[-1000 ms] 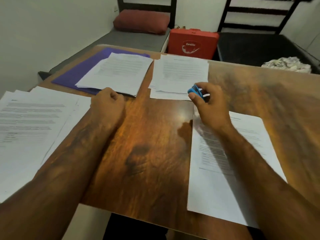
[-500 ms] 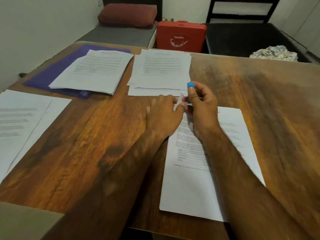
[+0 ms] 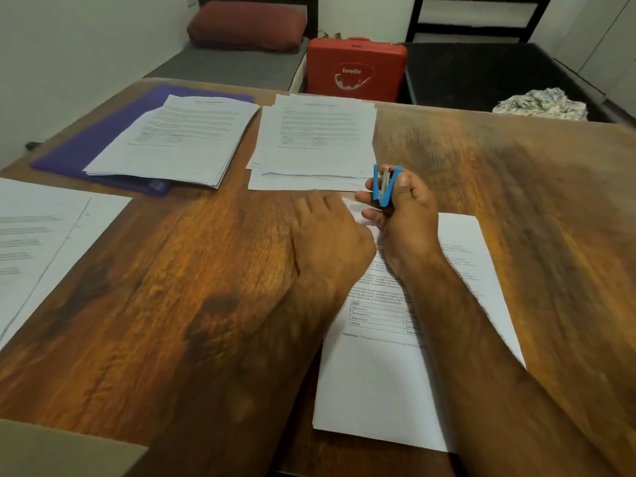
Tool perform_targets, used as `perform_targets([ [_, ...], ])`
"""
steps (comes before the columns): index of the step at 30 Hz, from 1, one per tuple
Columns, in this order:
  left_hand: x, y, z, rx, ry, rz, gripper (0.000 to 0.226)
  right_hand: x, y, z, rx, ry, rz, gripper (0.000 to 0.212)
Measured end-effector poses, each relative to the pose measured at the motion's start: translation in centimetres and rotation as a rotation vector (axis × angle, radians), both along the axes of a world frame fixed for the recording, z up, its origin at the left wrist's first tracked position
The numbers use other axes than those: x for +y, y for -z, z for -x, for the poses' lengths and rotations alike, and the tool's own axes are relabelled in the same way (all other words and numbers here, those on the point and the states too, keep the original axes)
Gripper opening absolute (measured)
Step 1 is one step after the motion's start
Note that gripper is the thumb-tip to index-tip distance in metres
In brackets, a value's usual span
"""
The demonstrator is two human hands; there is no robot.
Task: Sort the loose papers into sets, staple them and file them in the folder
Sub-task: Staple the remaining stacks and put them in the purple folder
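Note:
My right hand (image 3: 404, 218) grips a small blue stapler (image 3: 386, 184), held upright just above the top left corner of a printed paper set (image 3: 389, 380) on the wooden table (image 3: 172, 287). My left hand (image 3: 327, 232) rests on that same corner with its fingers laid flat on the paper and table. Farther back lie two more paper stacks, one (image 3: 320, 142) in the middle and one (image 3: 179, 136) on top of a purple folder (image 3: 86, 142). Loose sheets (image 3: 38, 242) spread at the left edge.
A red case (image 3: 354, 68) stands behind the table's far edge, between a grey bench with a maroon cushion (image 3: 247, 25) and a black bench. A crumpled cloth (image 3: 540, 105) lies at the back right. A cardboard corner (image 3: 51, 452) shows at the bottom left.
My left hand came from the left side of the table to the near paper set's corner. My right hand turned the blue stapler upright over that corner. The view shifted right.

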State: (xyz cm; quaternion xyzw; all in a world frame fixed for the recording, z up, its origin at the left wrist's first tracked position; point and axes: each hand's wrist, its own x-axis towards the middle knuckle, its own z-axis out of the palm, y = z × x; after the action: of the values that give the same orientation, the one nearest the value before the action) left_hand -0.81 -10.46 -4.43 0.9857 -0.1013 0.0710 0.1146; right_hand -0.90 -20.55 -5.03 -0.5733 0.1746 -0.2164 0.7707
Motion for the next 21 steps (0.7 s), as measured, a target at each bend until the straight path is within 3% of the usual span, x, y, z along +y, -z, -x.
perform_targets([
  [2,-0.3,0.3,0.1,0.006,-0.052,-0.123,0.061,-0.1,-0.2,0.0,0.009,-0.002,-0.063,0.032],
  [5,-0.3,0.5,0.1,-0.029,0.015,-0.123,0.052,-0.4,-0.5,0.0,0.016,-0.005,-0.154,0.033],
  [9,0.0,0.8,-0.2,-0.02,0.016,0.08,0.047,-0.7,-0.4,-0.1,0.011,-0.036,-0.214,0.029],
  [14,0.8,0.4,0.2,0.023,0.117,0.482,0.032,-1.0,-0.6,0.4,-0.026,-0.105,-0.251,0.021],
  [18,1.0,0.6,-0.4,0.162,0.125,0.813,0.045,-1.0,-0.6,0.5,-0.047,-0.132,-0.25,0.021],
  [21,1.2,0.4,-0.5,0.201,0.153,0.792,0.054,-1.1,-0.6,0.5,-0.047,-0.152,-0.229,0.023],
])
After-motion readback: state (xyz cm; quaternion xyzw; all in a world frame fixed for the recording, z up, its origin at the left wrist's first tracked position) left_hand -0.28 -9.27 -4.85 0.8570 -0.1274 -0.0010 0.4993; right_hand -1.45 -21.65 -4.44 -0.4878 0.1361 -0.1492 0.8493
